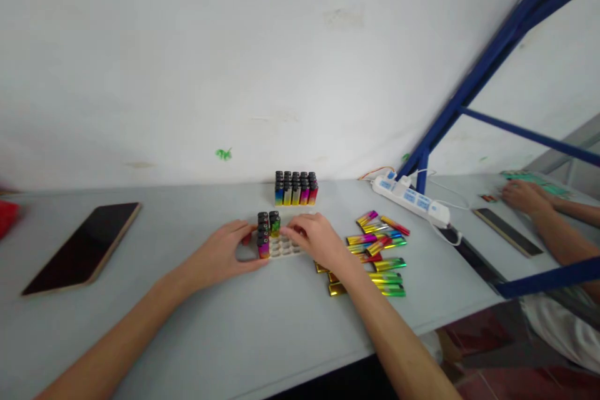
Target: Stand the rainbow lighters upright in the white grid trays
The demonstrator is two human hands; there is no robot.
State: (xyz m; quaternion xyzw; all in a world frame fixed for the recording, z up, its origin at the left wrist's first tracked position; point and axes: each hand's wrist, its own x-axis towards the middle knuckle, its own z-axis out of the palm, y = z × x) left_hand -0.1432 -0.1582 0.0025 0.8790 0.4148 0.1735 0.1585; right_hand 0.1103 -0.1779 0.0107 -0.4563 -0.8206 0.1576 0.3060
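Note:
A pale tray (284,255) with rows of round-edged holes lies on the grey table. Upright lighters with black tops fill its left column, the nearest a purple and orange lighter (264,249). My left hand (229,249) curves around the tray's left end, thumb at the near corner and fingers farther back; a small red patch shows by its fingers. At the second column, my right hand (315,236) has its fingers bent together against a green and yellow lighter (275,227); the exact grip is partly hidden. Loose shiny lighters (389,264) lie right of the tray, some behind my right forearm.
Against the wall stands a block of upright lighters (296,192). A dark phone-like slab (84,247) lies at left. On the right are a white power strip (412,200) with cables and a blue metal frame (450,112). Beyond it, another person's hands (527,197) rest near green boards.

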